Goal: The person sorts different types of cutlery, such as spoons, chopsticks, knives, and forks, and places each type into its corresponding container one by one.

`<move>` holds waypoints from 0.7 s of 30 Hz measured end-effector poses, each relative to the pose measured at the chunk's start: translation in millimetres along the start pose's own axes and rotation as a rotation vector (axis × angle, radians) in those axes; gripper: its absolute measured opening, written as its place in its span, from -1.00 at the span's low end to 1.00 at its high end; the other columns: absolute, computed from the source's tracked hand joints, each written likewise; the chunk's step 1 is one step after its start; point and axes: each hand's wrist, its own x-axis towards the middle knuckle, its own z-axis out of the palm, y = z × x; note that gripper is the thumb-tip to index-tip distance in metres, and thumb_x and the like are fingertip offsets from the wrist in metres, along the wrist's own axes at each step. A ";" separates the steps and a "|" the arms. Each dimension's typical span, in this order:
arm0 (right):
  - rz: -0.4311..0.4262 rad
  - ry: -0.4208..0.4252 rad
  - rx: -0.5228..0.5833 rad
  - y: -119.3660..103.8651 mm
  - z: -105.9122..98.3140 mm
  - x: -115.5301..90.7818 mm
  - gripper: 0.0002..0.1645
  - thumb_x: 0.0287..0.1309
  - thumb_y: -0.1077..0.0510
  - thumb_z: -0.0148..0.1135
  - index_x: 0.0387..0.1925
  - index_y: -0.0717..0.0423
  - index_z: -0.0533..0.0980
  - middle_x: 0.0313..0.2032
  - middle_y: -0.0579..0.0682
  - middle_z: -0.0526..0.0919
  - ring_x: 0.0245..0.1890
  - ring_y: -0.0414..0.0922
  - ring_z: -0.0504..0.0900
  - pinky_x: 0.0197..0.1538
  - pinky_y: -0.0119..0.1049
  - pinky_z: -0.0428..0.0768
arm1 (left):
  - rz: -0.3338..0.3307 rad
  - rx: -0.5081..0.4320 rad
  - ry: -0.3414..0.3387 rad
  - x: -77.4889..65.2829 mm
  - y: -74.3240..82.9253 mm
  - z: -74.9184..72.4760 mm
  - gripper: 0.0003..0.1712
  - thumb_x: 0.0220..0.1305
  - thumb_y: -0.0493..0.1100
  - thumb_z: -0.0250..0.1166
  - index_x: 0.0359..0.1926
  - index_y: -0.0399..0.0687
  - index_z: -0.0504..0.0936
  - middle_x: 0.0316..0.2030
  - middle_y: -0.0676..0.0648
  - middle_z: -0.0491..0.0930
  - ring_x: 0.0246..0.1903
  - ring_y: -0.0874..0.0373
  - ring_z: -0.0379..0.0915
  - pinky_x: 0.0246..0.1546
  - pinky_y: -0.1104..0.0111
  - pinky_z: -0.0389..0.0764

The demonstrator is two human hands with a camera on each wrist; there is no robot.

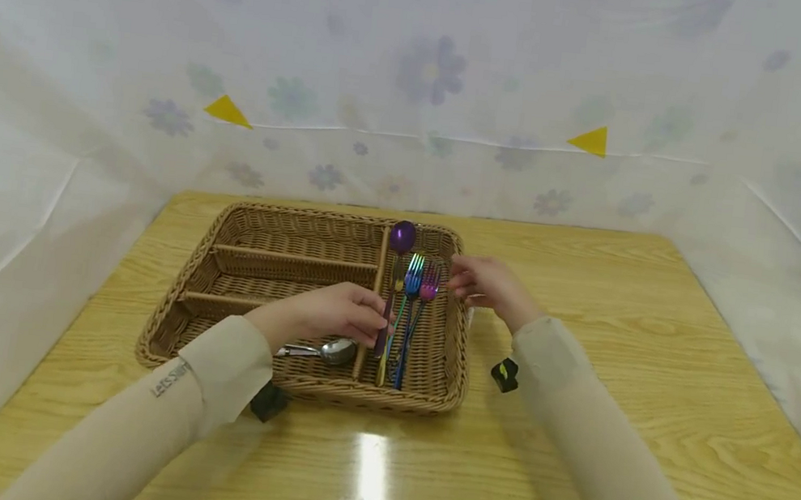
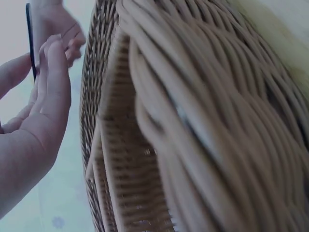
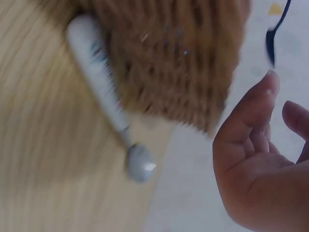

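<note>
My left hand (image 1: 343, 312) pinches the handle of a purple spoon (image 1: 403, 236), bowl pointing away, above the right compartment of a wicker cutlery basket (image 1: 463, 363). In the left wrist view the spoon's handle (image 2: 32, 43) shows dark and thin between thumb and fingers. Below the spoon lie a blue fork (image 1: 413, 274) and a pink-purple fork (image 1: 430, 282), both with coloured handles. Beside the basket's right rim, my right hand (image 1: 488, 285) has loosely bent fingers and holds nothing. The right wrist view shows this hand (image 3: 260, 159) near the spoon's dark bowl (image 3: 270, 46), apart from it.
A silver spoon (image 1: 338, 351) lies in the basket's front left compartment. On the table (image 1: 590, 258), close against the basket's outer side, is a spoon with a white patterned handle (image 3: 96, 72). Wooden dividers (image 1: 297, 257) part the basket. A flowered cloth (image 1: 363, 50) hangs behind.
</note>
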 end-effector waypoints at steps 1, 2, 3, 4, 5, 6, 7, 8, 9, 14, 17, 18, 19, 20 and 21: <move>0.006 0.023 -0.007 4.4 -6.3 1.7 -0.38 0.37 -0.10 -0.12 0.18 0.33 0.34 -0.50 -0.19 0.57 -0.52 -0.30 0.53 -0.26 -0.35 0.50 | -0.002 0.001 0.000 -2.0 -1.3 -2.2 -0.66 0.40 -0.24 0.01 0.05 -0.45 0.41 0.09 -0.40 0.44 -0.11 0.11 0.57 -0.03 0.28 0.58; 0.018 0.046 -0.013 8.6 -12.1 3.0 -0.39 0.37 -0.09 -0.12 0.18 0.32 0.34 -0.49 -0.19 0.57 -0.52 -0.30 0.53 -0.23 -0.34 0.51 | -0.007 -0.003 0.001 -4.4 -2.2 -4.3 -0.66 0.40 -0.24 0.00 0.06 -0.44 0.40 0.08 -0.41 0.44 -0.09 0.08 0.57 -0.04 0.29 0.59; 0.030 0.060 -0.022 12.8 -17.8 4.5 -0.39 0.37 -0.09 -0.13 0.19 0.32 0.34 -0.48 -0.19 0.57 -0.51 -0.31 0.53 -0.20 -0.33 0.50 | -0.011 -0.003 0.000 -6.9 -3.3 -6.8 -0.66 0.40 -0.24 0.00 0.06 -0.43 0.40 0.08 -0.40 0.45 -0.08 0.06 0.57 -0.05 0.29 0.59; 0.043 0.070 -0.035 16.5 -22.6 5.6 -0.39 0.38 -0.08 -0.14 0.20 0.32 0.34 -0.46 -0.19 0.57 -0.49 -0.31 0.54 -0.18 -0.33 0.50 | -0.009 0.002 -0.002 -9.6 -4.6 -9.5 -0.66 0.41 -0.23 0.00 0.05 -0.43 0.39 0.06 -0.39 0.46 -0.09 0.04 0.57 -0.06 0.28 0.60; 0.058 0.075 -0.051 20.1 -27.0 6.6 -0.39 0.38 -0.08 -0.15 0.20 0.32 0.33 -0.44 -0.19 0.58 -0.48 -0.31 0.54 -0.17 -0.33 0.49 | -0.005 0.009 -0.007 -12.9 -5.6 -12.5 -0.66 0.41 -0.23 0.00 0.05 -0.43 0.39 0.04 -0.38 0.48 -0.07 0.01 0.57 -0.06 0.27 0.60; 0.070 0.079 -0.058 23.0 -30.4 7.5 -0.39 0.38 -0.07 -0.15 0.21 0.33 0.33 -0.43 -0.18 0.58 -0.46 -0.30 0.54 -0.17 -0.34 0.49 | -0.001 0.020 -0.011 -16.7 -6.5 -15.8 -0.65 0.41 -0.22 0.00 0.07 -0.44 0.38 0.02 -0.37 0.49 -0.07 0.00 0.56 -0.06 0.26 0.60; 0.080 0.081 -0.065 25.9 -32.9 7.6 -0.39 0.38 -0.07 -0.15 0.21 0.33 0.33 -0.41 -0.16 0.59 -0.45 -0.30 0.55 -0.17 -0.34 0.49 | 0.001 0.027 -0.015 -20.2 -7.8 -19.5 -0.64 0.41 -0.22 0.00 0.08 -0.43 0.37 0.00 -0.34 0.50 -0.06 -0.03 0.55 -0.06 0.25 0.60; 0.088 0.081 -0.071 28.4 -35.0 7.9 -0.39 0.38 -0.07 -0.15 0.21 0.32 0.33 -0.39 -0.15 0.59 -0.44 -0.29 0.54 -0.17 -0.34 0.48 | 0.006 0.035 -0.023 -24.5 -8.9 -23.5 -0.62 0.41 -0.22 -0.01 0.10 -0.45 0.35 -0.02 -0.32 0.51 -0.05 -0.05 0.54 -0.05 0.23 0.59; 0.092 0.079 -0.077 30.6 -36.6 8.3 -0.39 0.38 -0.06 -0.15 0.22 0.32 0.33 -0.38 -0.15 0.59 -0.43 -0.28 0.54 -0.17 -0.35 0.48 | 0.003 0.043 -0.022 -28.6 -10.3 -28.0 -0.61 0.42 -0.22 -0.02 0.11 -0.45 0.34 -0.04 -0.29 0.52 -0.06 -0.04 0.54 -0.03 0.22 0.58; 0.085 0.085 -0.109 37.2 -37.6 10.7 -0.41 0.37 -0.05 -0.12 0.18 0.34 0.36 -0.42 -0.15 0.60 -0.46 -0.29 0.54 -0.23 -0.39 0.47 | -0.050 0.058 0.009 -49.2 -18.0 -52.0 -0.61 0.45 -0.23 -0.07 0.18 -0.41 0.31 -0.14 -0.19 0.50 -0.16 0.06 0.53 -0.05 0.18 0.56; 0.075 0.078 -0.174 40.3 -34.1 12.7 -0.43 0.36 -0.04 -0.10 0.13 0.35 0.40 -0.44 -0.13 0.60 -0.47 -0.28 0.54 -0.29 -0.41 0.47 | -0.093 0.071 0.024 -61.2 -23.5 -65.5 -0.63 0.46 -0.23 -0.11 0.17 -0.35 0.32 -0.21 -0.12 0.48 -0.26 0.15 0.47 -0.16 0.26 0.53; 0.075 0.074 -0.196 41.6 -32.7 13.6 -0.44 0.35 -0.03 -0.09 0.10 0.36 0.42 -0.44 -0.13 0.59 -0.47 -0.28 0.54 -0.31 -0.42 0.47 | -0.103 0.079 0.025 -65.1 -25.2 -69.6 -0.62 0.47 -0.23 -0.12 0.18 -0.35 0.32 -0.23 -0.11 0.47 -0.28 0.16 0.45 -0.18 0.28 0.52; 0.075 0.072 -0.216 42.9 -31.3 14.3 -0.46 0.34 -0.03 -0.08 0.07 0.35 0.44 -0.45 -0.12 0.60 -0.47 -0.27 0.54 -0.32 -0.42 0.47 | -0.113 0.083 0.025 -69.0 -26.6 -73.5 -0.62 0.47 -0.23 -0.13 0.19 -0.35 0.32 -0.25 -0.09 0.46 -0.30 0.17 0.42 -0.21 0.30 0.51; 0.072 0.066 -0.236 43.9 -30.2 14.9 -0.47 0.33 -0.03 -0.07 0.04 0.35 0.46 -0.45 -0.12 0.60 -0.47 -0.27 0.54 -0.33 -0.41 0.47 | -0.122 0.093 0.023 -73.0 -27.8 -77.3 -0.61 0.48 -0.23 -0.15 0.19 -0.36 0.31 -0.27 -0.08 0.45 -0.32 0.18 0.40 -0.23 0.32 0.50; 0.071 0.061 -0.250 45.0 -28.9 15.5 -0.48 0.32 -0.03 -0.06 0.01 0.34 0.47 -0.46 -0.13 0.60 -0.48 -0.27 0.54 -0.33 -0.40 0.47 | -0.133 0.104 0.025 -77.2 -29.0 -81.2 -0.60 0.48 -0.23 -0.15 0.20 -0.38 0.31 -0.29 -0.07 0.44 -0.33 0.19 0.38 -0.24 0.33 0.49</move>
